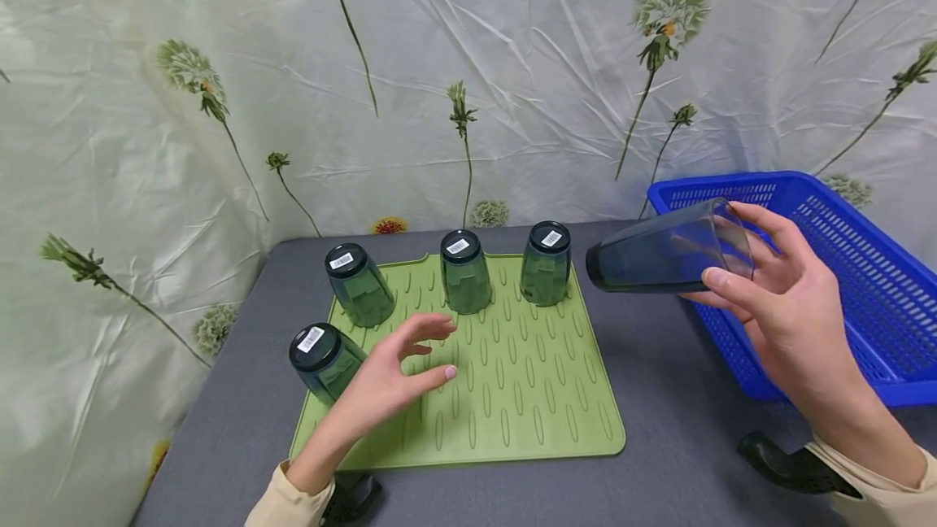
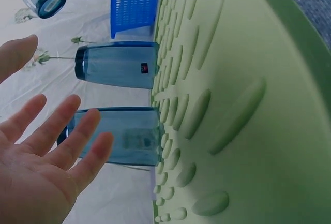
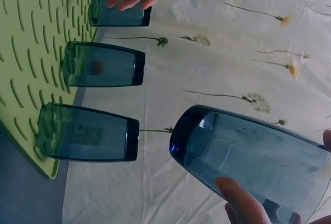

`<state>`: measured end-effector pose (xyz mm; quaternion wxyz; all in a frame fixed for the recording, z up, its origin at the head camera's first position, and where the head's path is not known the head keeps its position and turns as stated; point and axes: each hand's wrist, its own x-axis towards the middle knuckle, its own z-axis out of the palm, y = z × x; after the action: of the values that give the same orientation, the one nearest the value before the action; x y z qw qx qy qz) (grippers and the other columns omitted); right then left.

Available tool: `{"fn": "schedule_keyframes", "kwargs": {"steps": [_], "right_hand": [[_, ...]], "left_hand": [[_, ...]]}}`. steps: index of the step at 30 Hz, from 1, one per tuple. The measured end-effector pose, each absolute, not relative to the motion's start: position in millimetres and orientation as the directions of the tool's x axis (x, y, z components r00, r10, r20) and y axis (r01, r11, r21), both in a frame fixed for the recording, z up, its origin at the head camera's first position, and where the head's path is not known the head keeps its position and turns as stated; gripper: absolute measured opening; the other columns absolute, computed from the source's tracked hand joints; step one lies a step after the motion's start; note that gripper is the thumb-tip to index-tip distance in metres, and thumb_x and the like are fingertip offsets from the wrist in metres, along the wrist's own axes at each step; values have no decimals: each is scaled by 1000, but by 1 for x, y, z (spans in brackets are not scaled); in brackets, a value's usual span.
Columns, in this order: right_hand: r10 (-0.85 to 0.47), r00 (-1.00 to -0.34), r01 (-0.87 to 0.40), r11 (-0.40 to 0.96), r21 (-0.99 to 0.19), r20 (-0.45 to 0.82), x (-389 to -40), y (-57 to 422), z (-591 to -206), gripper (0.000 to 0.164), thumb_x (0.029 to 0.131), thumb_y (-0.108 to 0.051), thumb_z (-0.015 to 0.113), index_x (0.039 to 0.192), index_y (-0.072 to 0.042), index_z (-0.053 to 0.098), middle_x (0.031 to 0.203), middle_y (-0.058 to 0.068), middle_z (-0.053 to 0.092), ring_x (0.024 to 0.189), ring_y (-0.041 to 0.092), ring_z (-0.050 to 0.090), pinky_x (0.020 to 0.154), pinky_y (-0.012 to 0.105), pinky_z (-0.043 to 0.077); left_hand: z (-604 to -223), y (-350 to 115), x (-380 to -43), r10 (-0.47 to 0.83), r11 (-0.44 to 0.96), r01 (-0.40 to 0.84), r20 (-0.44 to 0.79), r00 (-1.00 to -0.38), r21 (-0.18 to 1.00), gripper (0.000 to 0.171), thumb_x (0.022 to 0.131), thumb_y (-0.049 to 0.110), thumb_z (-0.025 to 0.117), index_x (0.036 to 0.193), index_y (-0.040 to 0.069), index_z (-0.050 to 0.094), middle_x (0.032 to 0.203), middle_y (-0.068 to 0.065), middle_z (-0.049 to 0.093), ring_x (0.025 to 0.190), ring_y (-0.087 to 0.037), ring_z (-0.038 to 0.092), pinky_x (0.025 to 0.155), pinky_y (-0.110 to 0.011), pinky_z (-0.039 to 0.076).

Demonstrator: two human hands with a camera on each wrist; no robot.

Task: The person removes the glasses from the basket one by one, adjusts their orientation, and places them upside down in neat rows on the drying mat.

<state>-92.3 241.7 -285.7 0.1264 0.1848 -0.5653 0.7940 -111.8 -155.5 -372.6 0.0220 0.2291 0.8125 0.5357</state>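
Observation:
My right hand (image 1: 794, 307) grips a tinted drinking glass (image 1: 659, 249) near its rim, holding it tilted on its side above the table, its thick base pointing left. In the right wrist view a thumb (image 3: 240, 200) lies along the wall of this glass (image 3: 253, 151). My left hand (image 1: 391, 376) hovers over the green drying mat (image 1: 512, 397) with fingers loosely spread and nothing in them. Upside down on the mat stand several like glasses: one (image 1: 325, 360) beside the left hand, one (image 1: 359, 285) behind it, and others (image 1: 465, 273) along the back edge (image 1: 545, 263).
A blue plastic basket (image 1: 769, 185) with slotted walls stands on the right, partly behind my right hand. Grey cloth (image 1: 659, 421) covers the table. A flowered curtain (image 1: 410, 145) hangs right behind the table's back edge.

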Motion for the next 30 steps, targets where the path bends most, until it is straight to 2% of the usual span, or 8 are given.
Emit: {"fn": "schedule_keyframes", "kwargs": {"steps": [6,12,22,30], "right_hand": [[-12,-892,-420,-346,-839,451,-90,229,-291,66,88,26,46,147,0,34,142,20,43,112,28,62,77,37,59],[18,-897,-422,-326,-846,441,-91,214,-298,67,84,26,50,145,0,39,139,22,48,108,28,64,73,35,60],[-87,-899,-371,-365,-854,428,-94,195,-322,66,84,25,51,144,3,37,138,20,49,112,27,61,73,37,60],[-109,-915,-331,-348,-877,389,-95,189,-328,65,86,19,52,145,-2,38,142,16,47,117,25,58,75,36,60]], "left_hand": [[-370,-153,-112,385,313,334,202,-900,889,55,83,18,81,131,24,56,126,5,62,119,-15,56,101,-46,46],[-365,-153,-110,375,323,335,205,-904,885,56,83,23,81,132,24,56,128,3,61,120,-14,55,101,-45,46],[-360,-149,-104,376,342,371,236,-896,863,56,83,24,81,133,25,56,128,9,60,120,-15,55,101,-46,46],[-361,-147,-103,374,344,368,233,-898,864,56,82,17,81,131,27,56,127,9,61,119,-14,55,101,-46,45]]}}
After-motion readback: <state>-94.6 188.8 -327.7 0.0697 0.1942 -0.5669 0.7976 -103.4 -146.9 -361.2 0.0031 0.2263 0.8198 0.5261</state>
